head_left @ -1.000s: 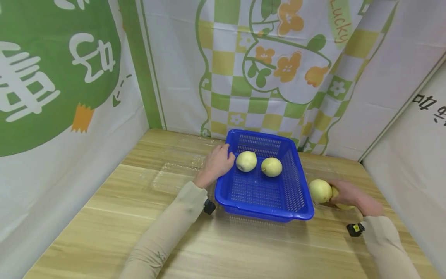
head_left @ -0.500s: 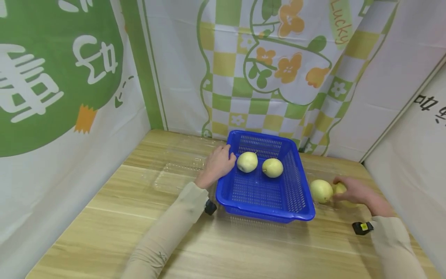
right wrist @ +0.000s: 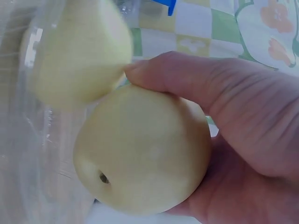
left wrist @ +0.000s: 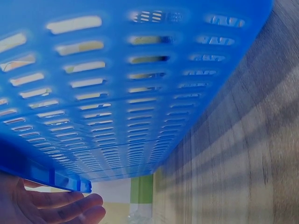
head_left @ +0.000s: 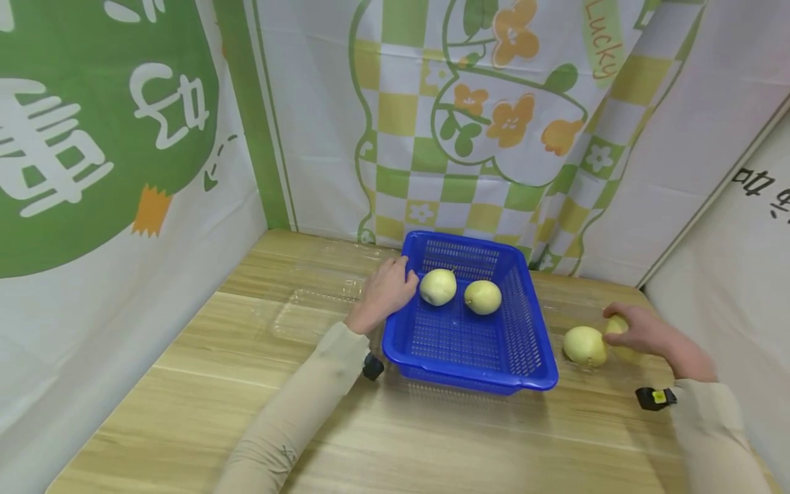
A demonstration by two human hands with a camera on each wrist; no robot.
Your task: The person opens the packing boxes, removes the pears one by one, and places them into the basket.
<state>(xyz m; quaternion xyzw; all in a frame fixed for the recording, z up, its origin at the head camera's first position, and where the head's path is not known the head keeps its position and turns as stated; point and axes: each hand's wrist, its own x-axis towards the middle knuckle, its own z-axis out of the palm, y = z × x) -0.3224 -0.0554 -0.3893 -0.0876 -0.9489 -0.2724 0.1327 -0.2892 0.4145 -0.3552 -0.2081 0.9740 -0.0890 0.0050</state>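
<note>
On the counter (head_left: 191, 384), our left hand (head_left: 387, 288) grips the blue basket (head_left: 469, 374), likely steadying it, while our right hand (head_left: 644, 332) curls round a pear (right wrist: 142, 154).

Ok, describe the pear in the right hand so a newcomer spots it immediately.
Start at the blue basket on the wooden table. Right of it, the right hand grips the pear. Unlike the neighbouring pear and the two basket pears, it is held.

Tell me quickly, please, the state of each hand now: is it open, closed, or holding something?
Left hand: closed, holding the blue basket rim.
Right hand: closed, holding a pale yellow pear.
</note>
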